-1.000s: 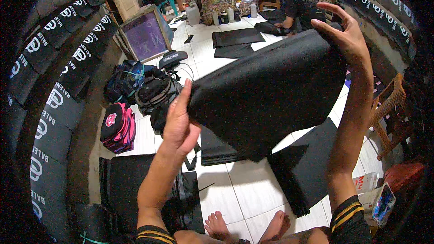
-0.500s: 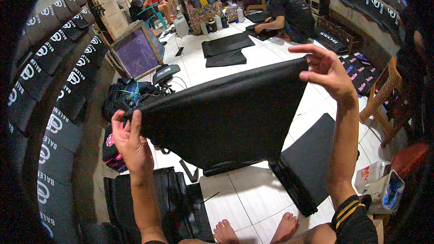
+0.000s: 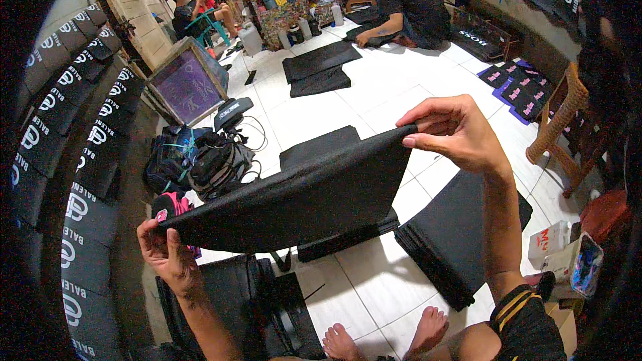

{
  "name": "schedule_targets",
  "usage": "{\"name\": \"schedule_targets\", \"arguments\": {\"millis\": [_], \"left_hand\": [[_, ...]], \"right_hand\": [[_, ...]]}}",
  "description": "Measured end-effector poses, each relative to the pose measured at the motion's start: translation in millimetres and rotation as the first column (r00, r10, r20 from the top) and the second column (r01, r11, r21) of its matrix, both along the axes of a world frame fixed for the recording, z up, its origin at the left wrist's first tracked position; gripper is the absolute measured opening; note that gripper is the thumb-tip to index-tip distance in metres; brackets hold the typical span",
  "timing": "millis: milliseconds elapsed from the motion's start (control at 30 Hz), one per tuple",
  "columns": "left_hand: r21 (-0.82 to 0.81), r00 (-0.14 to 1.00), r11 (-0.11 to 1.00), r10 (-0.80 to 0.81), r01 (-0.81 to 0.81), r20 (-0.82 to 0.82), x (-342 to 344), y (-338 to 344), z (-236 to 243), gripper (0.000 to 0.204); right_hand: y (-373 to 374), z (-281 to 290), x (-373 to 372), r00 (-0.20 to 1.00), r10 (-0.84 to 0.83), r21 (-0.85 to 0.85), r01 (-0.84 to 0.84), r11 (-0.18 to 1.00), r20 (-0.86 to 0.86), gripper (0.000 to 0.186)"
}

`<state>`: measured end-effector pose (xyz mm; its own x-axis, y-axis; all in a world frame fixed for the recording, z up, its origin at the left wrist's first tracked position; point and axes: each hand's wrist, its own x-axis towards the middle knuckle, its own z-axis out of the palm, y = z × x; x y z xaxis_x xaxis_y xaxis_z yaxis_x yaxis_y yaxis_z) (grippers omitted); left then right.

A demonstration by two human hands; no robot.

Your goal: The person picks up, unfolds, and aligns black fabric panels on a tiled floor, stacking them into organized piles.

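A black folded sheet (image 3: 287,204) of fabric-like material hangs stretched between my hands, its top edge slanting up to the right. My left hand (image 3: 167,257) pinches its left end between thumb and fingers. At the other end, my right hand (image 3: 456,135) is closed on the upper corner with thumb and fingertips. Beneath and behind it lies a stack of black sheets (image 3: 317,147), partly hidden. Another black stack (image 3: 455,227) is on the floor at my right, and more black pieces (image 3: 207,301) lie at my lower left, beside my bare feet (image 3: 428,327).
Printed black panels line the left wall (image 3: 87,207) and upper right. Bags (image 3: 214,164), a framed screen (image 3: 187,83), a wicker chair (image 3: 555,120) and printed pieces (image 3: 518,90) surround the tiled floor (image 3: 374,103). A co-worker (image 3: 414,13) crouches behind; another person (image 3: 187,17) sits farther back.
The held sheet and both hands have moved down and leftward, and the sheet is now a narrower band, uncovering more of the floor and the stack behind it.
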<state>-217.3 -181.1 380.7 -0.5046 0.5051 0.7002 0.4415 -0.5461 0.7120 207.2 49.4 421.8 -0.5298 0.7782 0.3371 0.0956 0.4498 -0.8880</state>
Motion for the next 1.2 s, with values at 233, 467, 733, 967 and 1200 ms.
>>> {"name": "schedule_targets", "arguments": {"millis": [233, 467, 733, 967, 1200], "left_hand": [[-0.162, 0.991, 0.983, 0.067, -0.085, -0.114, -18.3, -0.1, 3.5, 0.032], [-0.338, 0.948, 0.917, 0.106, -0.21, -0.301, -9.0, 3.4, 12.6, 0.019], [-0.349, 0.946, 0.934, -0.178, 0.076, -0.27, -12.9, 19.9, 5.8, 0.016], [-0.546, 0.926, 0.831, -0.115, -0.11, -0.361, -11.5, 17.6, 15.1, 0.01], [-0.074, 0.598, 0.863, 0.283, -0.501, -0.75, 65.4, 76.9, 29.8, 0.035]], "right_hand": [[1.3, -7.6, 3.0, 0.997, 0.016, 0.0, -0.016, 1.0, -0.077, 0.018], [4.3, -21.8, 7.7, 0.991, 0.001, 0.21, 0.028, 0.977, -0.137, 0.014], [5.8, -63.1, -2.6, 0.887, -0.067, -0.178, -0.018, 0.984, -0.457, 0.011], [-17.1, -79.3, -32.5, 0.873, -0.176, -0.205, 0.089, 0.975, -0.455, 0.012], [-25.6, -81.4, -56.9, 0.937, -0.084, -0.096, 0.054, 0.994, -0.339, 0.013]]}}
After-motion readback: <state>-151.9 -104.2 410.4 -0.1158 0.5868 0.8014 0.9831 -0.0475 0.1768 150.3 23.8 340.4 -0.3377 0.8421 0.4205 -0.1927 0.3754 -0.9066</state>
